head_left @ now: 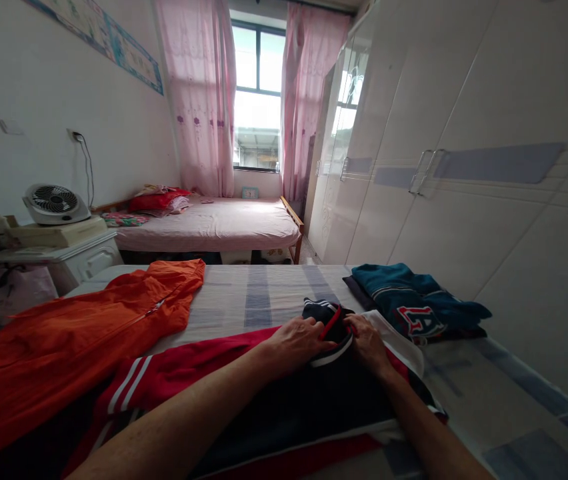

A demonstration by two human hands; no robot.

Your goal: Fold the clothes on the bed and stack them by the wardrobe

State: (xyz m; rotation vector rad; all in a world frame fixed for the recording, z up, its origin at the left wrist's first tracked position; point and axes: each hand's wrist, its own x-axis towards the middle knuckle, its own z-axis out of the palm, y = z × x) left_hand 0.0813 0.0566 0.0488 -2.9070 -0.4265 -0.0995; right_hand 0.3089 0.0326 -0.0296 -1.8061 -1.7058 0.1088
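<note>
A navy, red and white jacket (309,400) lies spread on the bed in front of me, its red sleeve with white stripes reaching to the left. At its striped collar, my left hand (300,341) grips the left side with the fingers bent over the cloth. Opposite it, my right hand (368,343) pinches the right side of the collar, close to a red strip of trim. Part of the collar is hidden under my fingers. To the left lies an orange jacket (154,307), apart from both hands.
Folded teal clothing (414,297) with a letter patch lies on the bed (224,300) at the right. A white wardrobe (429,120) lines the right wall. On the left, a fan (57,203) stands on a cabinet. Another bed (214,223) stands beneath the window.
</note>
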